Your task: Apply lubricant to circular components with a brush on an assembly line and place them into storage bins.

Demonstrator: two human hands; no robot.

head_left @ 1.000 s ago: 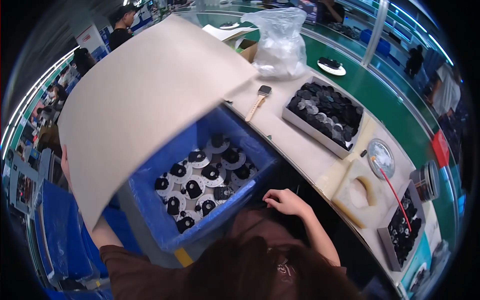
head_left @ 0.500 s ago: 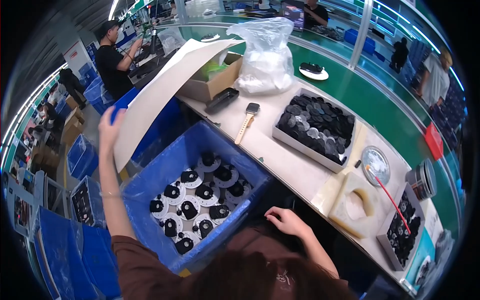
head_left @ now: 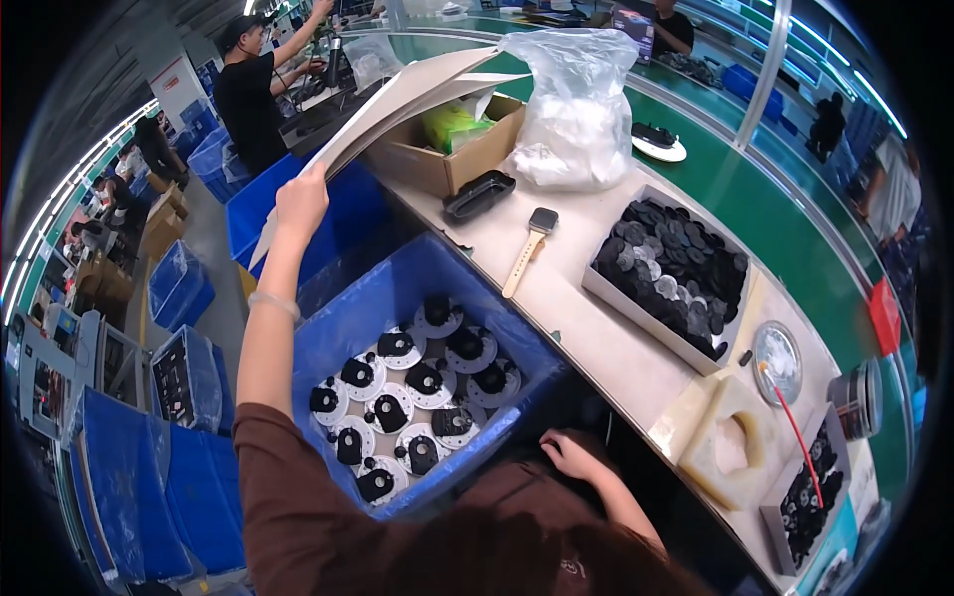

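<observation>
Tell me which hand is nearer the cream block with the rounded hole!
Right: the right hand is left of the cream block; the left hand is much farther left, gripping a flat beige sheet.

Between left hand [head_left: 301,201] and right hand [head_left: 576,456], one blue crate [head_left: 343,301] shows twelve black-topped white discs [head_left: 389,408]. Right of the left hand, the bench [head_left: 571,308] carries two boxes [head_left: 646,329] of black parts [head_left: 686,248], one wristwatch [head_left: 527,257], one clear bag [head_left: 576,109], one red stick [head_left: 793,434], one holed block [head_left: 699,449].
</observation>
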